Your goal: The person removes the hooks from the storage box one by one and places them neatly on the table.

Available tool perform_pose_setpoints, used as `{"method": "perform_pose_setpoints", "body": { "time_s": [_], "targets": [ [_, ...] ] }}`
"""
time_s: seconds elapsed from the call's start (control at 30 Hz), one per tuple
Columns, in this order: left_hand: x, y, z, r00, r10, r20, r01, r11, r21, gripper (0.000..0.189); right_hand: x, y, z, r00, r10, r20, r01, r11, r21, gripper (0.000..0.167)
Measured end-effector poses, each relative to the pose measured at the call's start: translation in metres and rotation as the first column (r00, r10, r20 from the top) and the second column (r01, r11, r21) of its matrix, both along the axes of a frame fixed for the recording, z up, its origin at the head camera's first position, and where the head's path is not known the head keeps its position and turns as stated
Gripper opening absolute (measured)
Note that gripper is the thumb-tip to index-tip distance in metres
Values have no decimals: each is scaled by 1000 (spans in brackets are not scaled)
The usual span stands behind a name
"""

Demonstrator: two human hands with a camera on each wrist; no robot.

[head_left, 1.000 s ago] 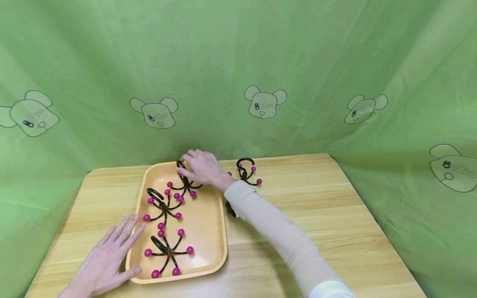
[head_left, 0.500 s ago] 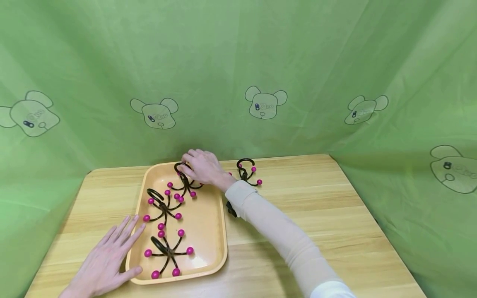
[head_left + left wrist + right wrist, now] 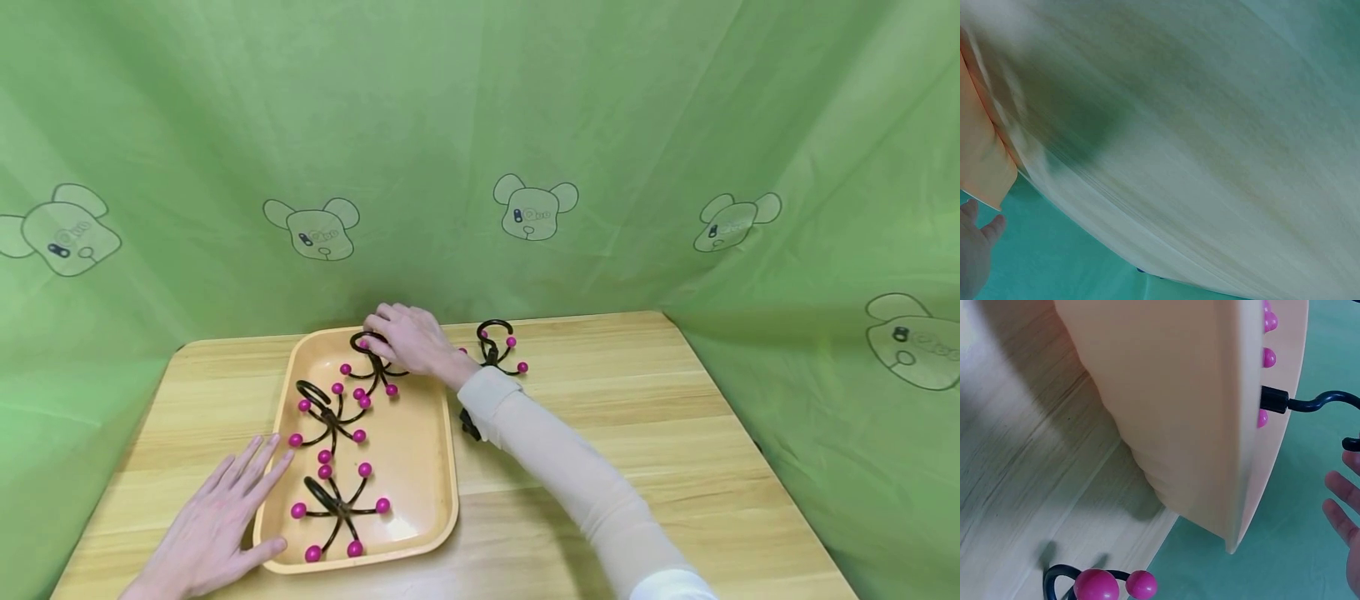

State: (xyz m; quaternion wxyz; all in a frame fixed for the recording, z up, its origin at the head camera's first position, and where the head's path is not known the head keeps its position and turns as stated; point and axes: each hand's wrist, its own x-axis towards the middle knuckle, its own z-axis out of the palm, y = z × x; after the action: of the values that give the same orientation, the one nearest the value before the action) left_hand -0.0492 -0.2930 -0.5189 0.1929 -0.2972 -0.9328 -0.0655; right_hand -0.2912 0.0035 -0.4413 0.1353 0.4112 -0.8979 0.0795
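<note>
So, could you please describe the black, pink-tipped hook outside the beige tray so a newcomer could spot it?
On the pale wood-grain table, find the shallow beige rectangular tray. Right of its far end, before the green curtain, sits the black, pink-tipped hook. Its three lookalikes lie inside the tray; it alone shows outside.

Hook hanger [image 3: 377,363] at right fingers [image 3: 379,322]: black, magenta ball tips. Two hangers [image 3: 328,417] nearer left fingers [image 3: 270,478]: same. Tray [image 3: 416,467] beside left fingers: plain peach-tan. Surface [image 3: 637,408] around fingers: pale yellow wood grain. Curtain [image 3: 420,125] beyond fingers: green, outlined bear heads. Sleeve [image 3: 566,471] behind right fingers: off-white.
</note>
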Motion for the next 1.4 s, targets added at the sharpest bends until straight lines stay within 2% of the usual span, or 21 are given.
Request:
{"method": "perform_pose_setpoints", "body": {
  "time_s": [0.57, 0.83, 1.4],
  "targets": [
    [-1, 1, 0, 1000, -3, 5, 3, 1000, 8, 104, 14, 16, 14, 999, 22, -34, -27, 988, -154, 28],
    [2, 1, 1, 1000, 12, 19, -12, 1000, -2, 105, 24, 29, 22, 983, 79, -169, -108, 979, -173, 24],
    [1, 0, -1, 1000, 12, 10, -12, 1000, -8, 105, 51, 54, 51, 962, 108, -251, -170, 955, -242, 18]
  ]
}}
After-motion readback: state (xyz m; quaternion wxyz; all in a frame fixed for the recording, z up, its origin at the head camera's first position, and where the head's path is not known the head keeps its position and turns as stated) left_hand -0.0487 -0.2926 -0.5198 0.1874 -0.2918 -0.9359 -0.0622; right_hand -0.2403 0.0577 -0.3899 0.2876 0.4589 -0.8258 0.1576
